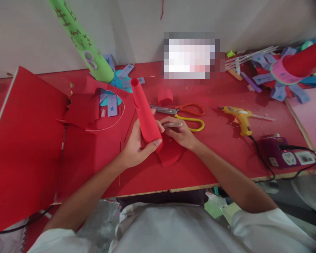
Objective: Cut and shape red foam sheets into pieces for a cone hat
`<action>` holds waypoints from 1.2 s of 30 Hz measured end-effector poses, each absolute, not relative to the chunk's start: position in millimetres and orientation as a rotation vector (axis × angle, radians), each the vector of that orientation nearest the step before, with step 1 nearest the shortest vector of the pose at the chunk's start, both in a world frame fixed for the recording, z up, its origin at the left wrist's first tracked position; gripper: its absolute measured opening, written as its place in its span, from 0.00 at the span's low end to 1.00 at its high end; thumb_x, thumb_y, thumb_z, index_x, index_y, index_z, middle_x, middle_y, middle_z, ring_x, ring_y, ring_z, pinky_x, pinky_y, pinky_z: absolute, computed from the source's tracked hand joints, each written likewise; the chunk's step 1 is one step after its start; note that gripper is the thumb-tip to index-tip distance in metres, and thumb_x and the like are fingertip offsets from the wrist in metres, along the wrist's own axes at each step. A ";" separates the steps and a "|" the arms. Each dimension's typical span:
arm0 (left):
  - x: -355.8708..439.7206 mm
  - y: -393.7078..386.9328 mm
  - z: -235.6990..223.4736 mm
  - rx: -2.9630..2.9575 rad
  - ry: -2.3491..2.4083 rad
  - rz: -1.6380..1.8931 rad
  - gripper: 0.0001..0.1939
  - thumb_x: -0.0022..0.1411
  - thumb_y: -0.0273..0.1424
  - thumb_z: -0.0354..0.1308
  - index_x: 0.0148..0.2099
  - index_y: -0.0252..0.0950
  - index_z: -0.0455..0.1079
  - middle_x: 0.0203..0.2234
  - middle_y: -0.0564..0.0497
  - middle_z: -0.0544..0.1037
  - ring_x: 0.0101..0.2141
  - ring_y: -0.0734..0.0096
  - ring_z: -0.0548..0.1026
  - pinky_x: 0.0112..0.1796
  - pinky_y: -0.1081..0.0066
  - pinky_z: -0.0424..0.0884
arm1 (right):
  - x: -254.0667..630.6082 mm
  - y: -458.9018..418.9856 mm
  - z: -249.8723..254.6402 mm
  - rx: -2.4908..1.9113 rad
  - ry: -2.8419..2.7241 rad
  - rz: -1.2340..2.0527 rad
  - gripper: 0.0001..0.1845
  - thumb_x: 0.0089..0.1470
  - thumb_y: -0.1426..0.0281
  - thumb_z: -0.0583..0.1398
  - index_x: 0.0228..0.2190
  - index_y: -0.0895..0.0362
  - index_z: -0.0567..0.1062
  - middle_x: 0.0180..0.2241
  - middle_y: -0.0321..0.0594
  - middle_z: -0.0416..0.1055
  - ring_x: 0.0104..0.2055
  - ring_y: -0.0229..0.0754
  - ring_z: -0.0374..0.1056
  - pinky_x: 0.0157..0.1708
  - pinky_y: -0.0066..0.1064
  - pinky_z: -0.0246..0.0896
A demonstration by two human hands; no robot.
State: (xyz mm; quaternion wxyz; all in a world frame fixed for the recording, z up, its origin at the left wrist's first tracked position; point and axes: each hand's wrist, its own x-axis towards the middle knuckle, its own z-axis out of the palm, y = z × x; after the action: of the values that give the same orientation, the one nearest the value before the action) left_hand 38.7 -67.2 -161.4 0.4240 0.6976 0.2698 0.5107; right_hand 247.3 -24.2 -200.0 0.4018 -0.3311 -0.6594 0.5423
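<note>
My left hand (137, 149) is closed around a red paper cone (147, 119), its narrow end pointing up and away from me. The thumb presses on its lower part. In my right hand (180, 133) is a pale, slim stick that looks like a pen (173, 124), gripped beside the cone. Its tip is hidden by the fingers and the paper. Under both hands lies a loose flap of red paper (170, 153); I cannot tell whether it joins the cone. Scissors (191, 109) with one orange and one yellow handle lie just beyond my right hand.
A yellow glue gun (239, 117) lies at right, its cord running near a purple power socket block (279, 151). A green lettered tube (94, 56) and a red tube (305, 58) stand behind. Red board (28, 140) rises at left. A curled red scrap (165, 96) lies ahead.
</note>
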 end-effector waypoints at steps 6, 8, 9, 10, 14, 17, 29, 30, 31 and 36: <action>39.5 -70.1 -162.4 1.756 0.692 1.280 0.31 0.72 0.31 0.65 0.71 0.47 0.60 0.48 0.47 0.79 0.48 0.63 0.79 0.55 0.60 0.77 | 246.1 -24.4 -198.3 -0.827 -1.739 1.286 0.13 0.68 0.57 0.64 0.42 0.54 0.81 0.40 0.42 0.81 0.41 0.44 0.76 0.41 0.36 0.71; 40.2 -70.7 -162.9 1.753 0.685 1.287 0.31 0.72 0.31 0.65 0.72 0.47 0.60 0.48 0.47 0.79 0.48 0.64 0.79 0.55 0.61 0.77 | 244.3 -25.8 -198.2 -0.822 -1.753 1.245 0.10 0.68 0.61 0.63 0.42 0.54 0.81 0.40 0.42 0.81 0.41 0.44 0.77 0.42 0.36 0.71; 40.5 -70.8 -163.2 1.752 0.671 1.297 0.31 0.72 0.31 0.65 0.72 0.47 0.60 0.48 0.47 0.78 0.47 0.65 0.79 0.55 0.62 0.77 | 243.3 -26.4 -198.4 -0.813 -1.760 1.226 0.09 0.68 0.63 0.63 0.42 0.54 0.80 0.40 0.42 0.82 0.41 0.44 0.77 0.43 0.36 0.71; 40.8 -70.7 -163.6 1.751 0.655 1.310 0.31 0.72 0.31 0.66 0.72 0.47 0.60 0.47 0.48 0.78 0.46 0.66 0.79 0.54 0.63 0.78 | 242.5 -26.8 -198.6 -0.800 -1.769 1.209 0.07 0.68 0.65 0.62 0.42 0.54 0.80 0.40 0.42 0.82 0.42 0.45 0.77 0.44 0.37 0.71; 41.2 -70.2 -166.4 1.776 0.649 1.342 0.33 0.72 0.29 0.65 0.73 0.45 0.59 0.46 0.49 0.78 0.45 0.68 0.78 0.51 0.65 0.78 | 242.5 -26.1 -196.7 -0.746 -1.844 1.169 0.07 0.66 0.72 0.61 0.43 0.54 0.80 0.42 0.42 0.82 0.45 0.45 0.78 0.48 0.38 0.71; 40.9 -71.3 -168.9 1.805 0.664 1.343 0.34 0.72 0.26 0.63 0.75 0.45 0.56 0.47 0.49 0.77 0.44 0.69 0.78 0.50 0.65 0.78 | 244.9 -26.0 -189.0 -0.721 -1.928 1.179 0.06 0.66 0.72 0.62 0.43 0.54 0.80 0.42 0.43 0.82 0.45 0.46 0.78 0.49 0.38 0.72; 37.8 -74.5 -167.8 1.880 0.733 1.305 0.30 0.71 0.27 0.63 0.71 0.44 0.59 0.45 0.48 0.76 0.46 0.64 0.79 0.52 0.61 0.78 | 233.4 -26.6 -195.6 -0.812 -1.727 1.225 0.13 0.72 0.58 0.60 0.43 0.53 0.80 0.43 0.44 0.82 0.44 0.48 0.79 0.46 0.40 0.74; 37.0 -75.3 -168.0 1.881 0.742 1.293 0.30 0.71 0.26 0.62 0.71 0.44 0.59 0.45 0.48 0.76 0.46 0.64 0.79 0.52 0.61 0.78 | 233.3 -25.6 -197.0 -0.842 -1.693 1.248 0.15 0.72 0.56 0.60 0.42 0.53 0.80 0.41 0.43 0.81 0.42 0.47 0.78 0.43 0.39 0.73; 36.3 -76.4 -168.1 1.885 0.746 1.284 0.31 0.71 0.27 0.63 0.72 0.45 0.58 0.46 0.48 0.76 0.46 0.64 0.79 0.52 0.60 0.78 | 233.5 -24.7 -197.7 -0.870 -1.661 1.273 0.16 0.71 0.54 0.61 0.41 0.53 0.79 0.39 0.42 0.80 0.40 0.46 0.77 0.41 0.38 0.73; 35.4 -81.7 -168.9 1.952 0.754 1.237 0.37 0.70 0.25 0.62 0.75 0.43 0.55 0.51 0.42 0.78 0.51 0.59 0.79 0.61 0.51 0.75 | 235.2 -25.6 -194.6 -0.949 -1.584 1.301 0.17 0.68 0.52 0.65 0.39 0.53 0.77 0.36 0.38 0.75 0.35 0.42 0.71 0.35 0.35 0.68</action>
State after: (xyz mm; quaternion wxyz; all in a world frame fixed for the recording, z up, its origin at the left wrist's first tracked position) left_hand 35.4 -81.7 -168.9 0.3480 0.7528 0.2908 0.4771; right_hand 235.2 -25.6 -194.6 0.4272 -0.3800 -0.6339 0.5208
